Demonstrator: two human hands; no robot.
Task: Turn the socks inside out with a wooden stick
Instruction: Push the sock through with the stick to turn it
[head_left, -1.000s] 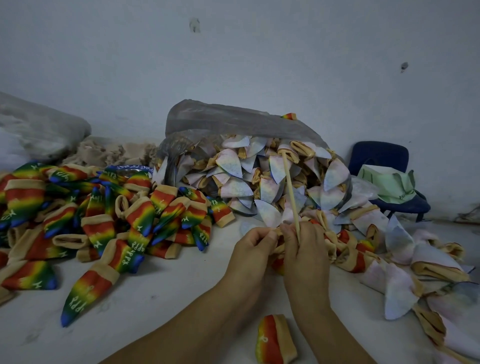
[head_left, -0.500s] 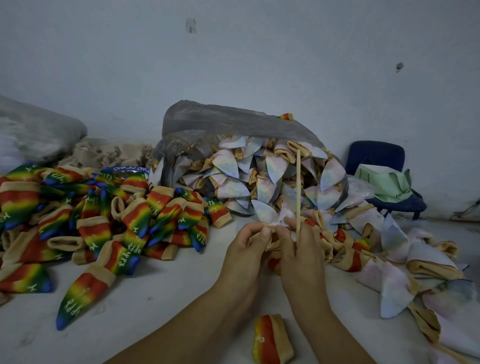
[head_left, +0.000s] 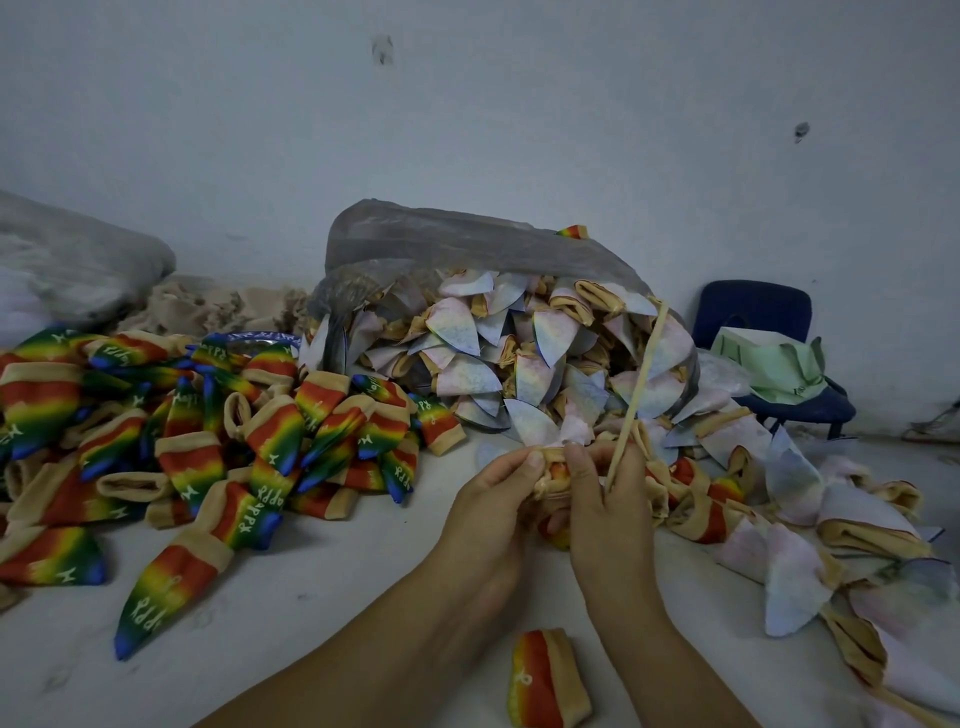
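Both hands meet at centre, near the mouth of the plastic bag (head_left: 467, 244). The left hand (head_left: 493, 499) pinches the tan cuff of the sock (head_left: 553, 470); the right hand (head_left: 605, 493) grips that cuff together with the wooden stick (head_left: 641, 384), which tilts up and right. Judged best practice: hold the cuff open, seat the stick's tip against the toe, then roll the fabric down evenly. The stick's lower end and the sock's toe are hidden behind the fingers. Finished rainbow socks (head_left: 208, 441) lie left on the desk (head_left: 322, 597).
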